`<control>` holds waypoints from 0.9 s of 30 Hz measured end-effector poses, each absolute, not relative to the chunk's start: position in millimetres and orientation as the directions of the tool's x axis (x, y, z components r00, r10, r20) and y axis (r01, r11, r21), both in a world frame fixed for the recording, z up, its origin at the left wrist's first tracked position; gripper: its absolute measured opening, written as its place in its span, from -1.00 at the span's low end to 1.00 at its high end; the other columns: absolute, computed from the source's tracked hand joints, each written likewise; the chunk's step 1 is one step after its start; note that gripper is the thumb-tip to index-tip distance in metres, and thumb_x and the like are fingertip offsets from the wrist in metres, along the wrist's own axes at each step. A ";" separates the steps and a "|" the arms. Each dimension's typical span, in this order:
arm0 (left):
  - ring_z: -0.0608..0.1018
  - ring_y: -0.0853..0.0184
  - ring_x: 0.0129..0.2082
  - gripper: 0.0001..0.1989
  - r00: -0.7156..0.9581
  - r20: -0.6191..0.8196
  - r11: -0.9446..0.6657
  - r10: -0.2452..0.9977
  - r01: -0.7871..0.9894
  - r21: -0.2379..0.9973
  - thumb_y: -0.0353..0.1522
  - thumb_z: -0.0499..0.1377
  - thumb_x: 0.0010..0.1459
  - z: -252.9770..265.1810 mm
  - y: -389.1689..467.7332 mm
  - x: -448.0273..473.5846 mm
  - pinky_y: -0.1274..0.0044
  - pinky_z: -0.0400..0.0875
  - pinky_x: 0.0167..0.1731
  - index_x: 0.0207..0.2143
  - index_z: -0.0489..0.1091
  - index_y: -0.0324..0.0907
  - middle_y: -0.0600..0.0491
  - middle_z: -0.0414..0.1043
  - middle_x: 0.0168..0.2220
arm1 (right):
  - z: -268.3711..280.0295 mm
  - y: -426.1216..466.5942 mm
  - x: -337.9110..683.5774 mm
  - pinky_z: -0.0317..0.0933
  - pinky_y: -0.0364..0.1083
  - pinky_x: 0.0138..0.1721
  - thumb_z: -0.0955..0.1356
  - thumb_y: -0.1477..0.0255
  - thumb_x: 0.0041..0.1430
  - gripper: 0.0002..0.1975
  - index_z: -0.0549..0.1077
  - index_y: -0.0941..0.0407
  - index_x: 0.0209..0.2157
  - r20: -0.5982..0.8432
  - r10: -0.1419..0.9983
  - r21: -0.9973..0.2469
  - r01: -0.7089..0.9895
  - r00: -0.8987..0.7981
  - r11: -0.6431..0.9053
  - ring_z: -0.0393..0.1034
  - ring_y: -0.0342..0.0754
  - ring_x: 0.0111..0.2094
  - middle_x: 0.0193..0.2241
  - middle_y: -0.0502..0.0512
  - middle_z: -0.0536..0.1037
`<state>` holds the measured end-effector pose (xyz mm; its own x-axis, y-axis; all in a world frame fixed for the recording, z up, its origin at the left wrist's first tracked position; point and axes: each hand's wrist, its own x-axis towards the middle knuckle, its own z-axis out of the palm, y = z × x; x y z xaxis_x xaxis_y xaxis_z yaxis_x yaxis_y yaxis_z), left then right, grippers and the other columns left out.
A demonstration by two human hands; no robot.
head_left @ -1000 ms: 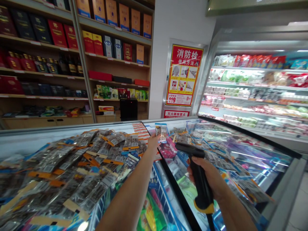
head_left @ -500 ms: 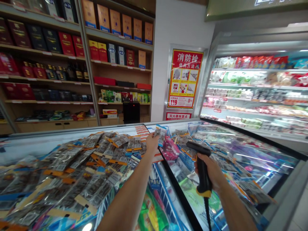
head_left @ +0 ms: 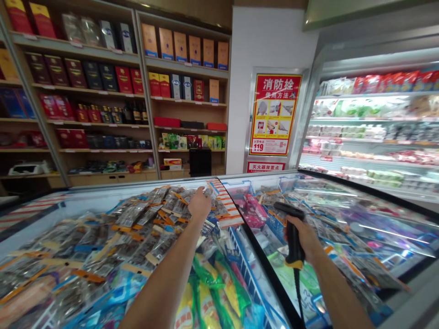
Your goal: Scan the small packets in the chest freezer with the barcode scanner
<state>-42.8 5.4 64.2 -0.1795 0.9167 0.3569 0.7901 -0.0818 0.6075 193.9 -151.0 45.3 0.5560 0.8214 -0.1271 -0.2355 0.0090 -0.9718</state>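
Note:
My left hand (head_left: 200,205) reaches to the back of the freezer, closed on a small clear packet (head_left: 210,191), which is mostly hidden by the fingers. Beside and below that hand lies a heap of flat clear packets (head_left: 137,214) with orange, blue and tan edges. My right hand (head_left: 305,237) is wrapped around the grip of a black and yellow barcode scanner (head_left: 294,240). Its head points left over the right half of the freezer, and a cord hangs from the handle. Green and yellow bags (head_left: 209,292) lie under my left forearm.
A black-edged sliding glass lid (head_left: 264,269) runs between the hands, with striped labels (head_left: 226,203) near its far end. A blue basket wall (head_left: 242,262) stands left of it. Boxed goods fill the shelves (head_left: 187,64) behind. A lit display fridge (head_left: 370,119) is at right.
My left hand has moved left with the packet, from beside the lid's edge to over the heap. My right hand still holds the scanner. The view has turned slightly left.

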 end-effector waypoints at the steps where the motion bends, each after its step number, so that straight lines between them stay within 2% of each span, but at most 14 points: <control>1: 0.44 0.17 -0.19 -0.59 -0.175 0.369 -0.083 0.913 0.805 0.588 -0.33 0.01 0.00 61.7 5.0 -45.5 0.41 0.29 -0.28 -0.03 0.19 -0.10 -0.06 0.41 -0.20 | 45.0 -150.8 195.1 0.09 -0.23 -0.80 0.34 0.33 -0.13 -0.81 0.32 0.16 -0.62 -0.143 0.811 -0.970 -0.245 0.567 0.000 0.22 -0.18 -0.81 -0.83 -0.04 0.36; 8: 0.32 0.15 -0.08 -0.61 -0.142 0.559 -0.122 0.817 0.905 0.408 -0.41 0.01 0.00 46.7 1.1 -56.2 0.40 0.25 -0.18 -0.05 0.23 -0.18 -0.08 0.34 -0.12 | 42.4 -153.4 213.1 0.13 -0.21 -0.79 0.35 0.36 -0.15 -0.83 0.34 0.16 -0.63 -0.128 0.751 -0.971 -0.235 0.648 0.037 0.24 -0.16 -0.79 -0.83 -0.03 0.37; 12: 0.25 0.14 -0.02 -0.60 -0.132 0.616 -0.158 0.777 0.906 0.393 -0.39 0.01 0.02 55.3 -4.1 -48.2 0.33 0.19 -0.11 -0.04 0.22 -0.15 -0.07 0.25 -0.02 | 42.7 -157.1 227.4 0.14 -0.20 -0.78 0.35 0.34 -0.15 -0.82 0.33 0.15 -0.63 -0.160 0.710 -0.965 -0.259 0.686 0.032 0.24 -0.15 -0.79 -0.82 -0.03 0.37; 17: 0.14 0.12 0.06 -0.57 -0.062 0.690 -0.247 0.722 0.908 0.340 -0.31 0.04 0.01 77.2 -16.2 -28.2 0.22 0.00 0.01 -0.01 0.21 -0.13 -0.04 0.14 0.07 | 42.3 -158.9 241.7 0.14 -0.19 -0.78 0.36 0.34 -0.16 -0.83 0.35 0.16 -0.61 -0.171 0.682 -0.961 -0.272 0.711 0.042 0.25 -0.14 -0.78 -0.82 -0.02 0.37; 20: 0.09 0.13 0.10 -0.60 0.231 0.623 -0.420 0.747 0.891 0.173 -0.28 0.04 0.01 69.1 -21.9 -12.6 0.21 -0.07 0.04 -0.04 0.24 -0.07 0.01 0.12 0.10 | 41.2 -159.5 245.0 0.14 -0.20 -0.78 0.36 0.32 -0.16 -0.81 0.36 0.16 -0.59 -0.158 0.682 -0.963 -0.265 0.714 0.055 0.26 -0.14 -0.77 -0.82 -0.03 0.37; 23: 0.06 0.10 0.12 -0.64 0.493 0.447 -0.561 0.747 0.828 0.024 -0.24 0.05 0.00 45.1 -18.5 -4.4 0.17 -0.09 0.03 -0.10 0.31 -0.02 0.03 0.15 0.08 | 41.1 -159.5 244.7 0.13 -0.20 -0.79 0.36 0.32 -0.16 -0.81 0.36 0.17 -0.58 -0.148 0.691 -0.964 -0.258 0.707 0.057 0.26 -0.14 -0.78 -0.82 -0.02 0.37; 27: 0.17 0.14 0.05 -0.71 0.524 0.366 -0.542 0.769 0.838 -0.062 -0.29 -0.05 0.09 24.0 1.0 -22.5 0.15 -0.07 -0.01 -0.17 0.36 -0.02 0.02 0.24 0.02 | 43.6 -159.4 241.3 0.14 -0.21 -0.78 0.37 0.35 -0.17 -0.83 0.34 0.17 -0.61 -0.134 0.678 -0.965 -0.252 0.723 0.079 0.24 -0.16 -0.79 -0.82 -0.03 0.37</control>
<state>-22.5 1.0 24.0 0.5242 0.7691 0.3655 0.8382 -0.5418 -0.0622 241.3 -159.4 43.6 0.7232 0.6776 -0.1338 -0.2520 0.0785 -0.9645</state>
